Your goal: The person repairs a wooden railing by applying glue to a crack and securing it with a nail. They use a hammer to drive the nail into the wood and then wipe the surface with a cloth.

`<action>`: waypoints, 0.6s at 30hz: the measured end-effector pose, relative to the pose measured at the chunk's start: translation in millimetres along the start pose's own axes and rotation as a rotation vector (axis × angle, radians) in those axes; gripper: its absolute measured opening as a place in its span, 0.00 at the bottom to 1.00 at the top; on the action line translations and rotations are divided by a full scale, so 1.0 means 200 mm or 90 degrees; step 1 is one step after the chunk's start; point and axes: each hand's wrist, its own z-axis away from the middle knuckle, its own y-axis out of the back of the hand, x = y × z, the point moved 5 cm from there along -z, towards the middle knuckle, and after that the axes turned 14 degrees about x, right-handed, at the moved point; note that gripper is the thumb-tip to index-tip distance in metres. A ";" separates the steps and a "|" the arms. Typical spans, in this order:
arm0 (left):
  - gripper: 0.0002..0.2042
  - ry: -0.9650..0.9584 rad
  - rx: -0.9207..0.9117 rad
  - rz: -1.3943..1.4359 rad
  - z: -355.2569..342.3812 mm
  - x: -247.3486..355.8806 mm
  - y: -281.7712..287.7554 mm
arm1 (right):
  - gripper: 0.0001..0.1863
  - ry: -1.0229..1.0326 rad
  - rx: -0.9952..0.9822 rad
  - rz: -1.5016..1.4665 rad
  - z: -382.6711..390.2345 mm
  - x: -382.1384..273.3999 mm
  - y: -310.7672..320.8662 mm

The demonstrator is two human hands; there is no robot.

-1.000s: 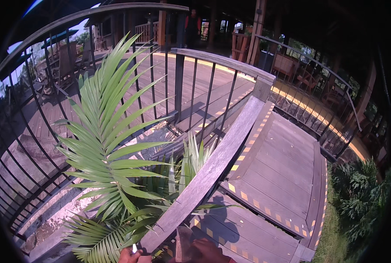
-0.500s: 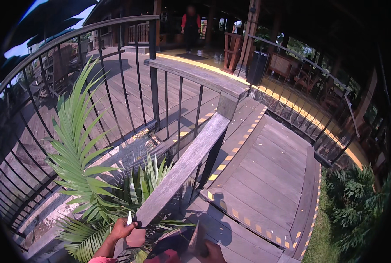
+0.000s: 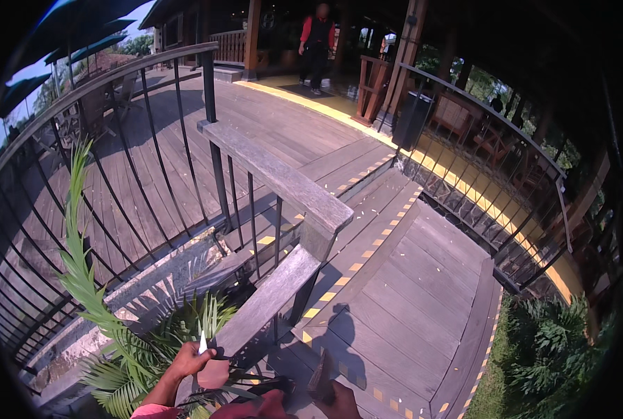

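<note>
My left hand (image 3: pixel 188 361) is closed, pinching a small white pointed piece (image 3: pixel 202 342) that sticks up between thumb and fingers. It is beside the lower end of a sloping wooden handrail (image 3: pixel 266 307). Just below that hand is a flat pinkish-tan surface (image 3: pixel 213 375) whose kind I cannot make out. My right hand (image 3: pixel 340 403), at the lower edge, is wrapped round a dark brown tapered piece (image 3: pixel 320 373) that points upward. A tall green palm frond (image 3: pixel 91 297) rises left of my left hand, with more palm leaves (image 3: pixel 193 318) behind it.
Wooden steps edged with yellow-striped tape (image 3: pixel 357 265) lie ahead and right. Black metal railings (image 3: pixel 147 119) curve along the deck on the left. A person in red sleeves and dark clothes (image 3: pixel 317 49) is on the covered floor beyond. Shrubs (image 3: pixel 555 356) grow at the right.
The view has shifted, so the handrail and steps appear farther left. The frond looks narrower and turned edge-on. The far person appears to have stepped. Both hands keep their hold.
</note>
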 end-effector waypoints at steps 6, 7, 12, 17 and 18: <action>0.19 -0.084 0.010 0.054 -0.20 0.23 -0.16 | 0.21 -0.153 -0.115 0.004 -0.35 -0.03 0.11; 0.20 -0.055 -0.032 0.050 -0.19 0.35 -0.17 | 0.22 -0.211 -0.149 -0.004 -0.39 -0.02 0.12; 0.23 -0.144 -0.072 -0.047 -0.38 0.43 -0.28 | 0.16 -0.261 -0.153 -0.112 -0.64 -0.26 0.09; 0.26 -0.152 -0.015 -0.107 -0.32 0.27 -0.22 | 0.20 -0.108 -0.182 -0.043 -0.72 -0.09 -0.01; 0.26 -0.142 -0.016 -0.147 -0.28 0.21 -0.20 | 0.21 -0.087 -0.184 -0.036 -0.75 -0.09 -0.04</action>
